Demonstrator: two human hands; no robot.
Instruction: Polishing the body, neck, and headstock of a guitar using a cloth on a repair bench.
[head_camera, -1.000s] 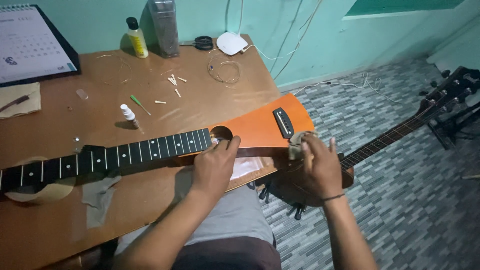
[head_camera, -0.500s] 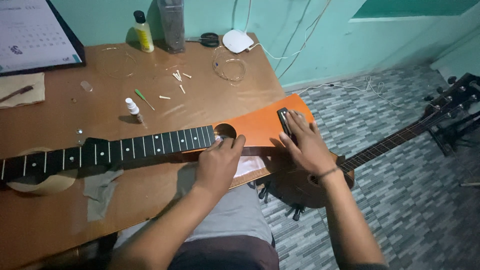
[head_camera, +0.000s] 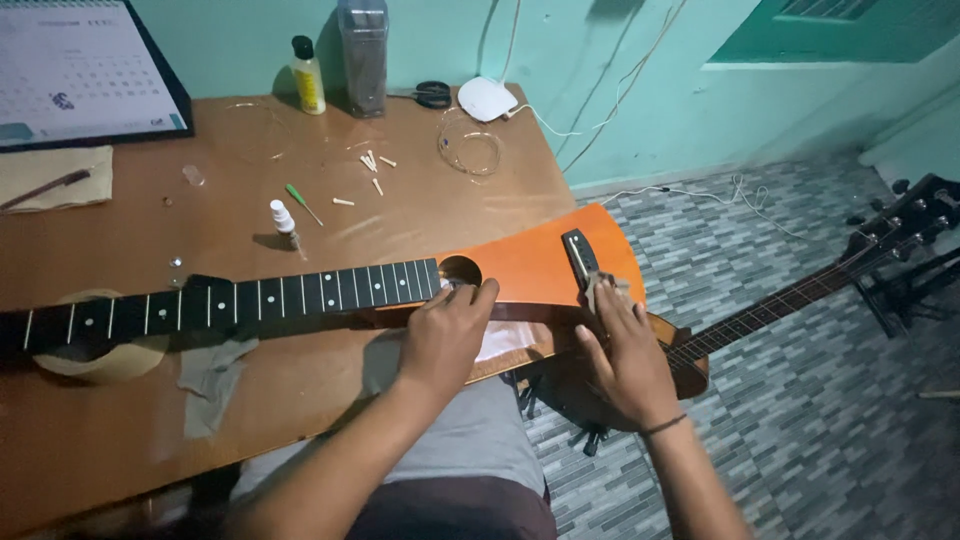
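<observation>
The orange guitar (head_camera: 520, 275) is pressed flat beneath the left hand (head_camera: 445, 335), while a small cloth (head_camera: 600, 287) is pinched at its bridge by the right hand (head_camera: 625, 355).

Open lane on the surface (head_camera: 420, 215) between guitar neck (head_camera: 280, 298) and back wall. Obstacles there: small white dropper bottle (head_camera: 283, 218), scattered wooden pegs (head_camera: 370, 165), coiled string (head_camera: 470, 152). Yellow bottle (head_camera: 307, 76) and clear container (head_camera: 364, 55) block the rear edge.

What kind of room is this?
Probably a small home guitar-repair corner. An orange guitar with no strings lies across a wooden table under the person's hands, small pegs and a coiled string lie on the table, and a second guitar leans nearby over the tiled floor.
</observation>
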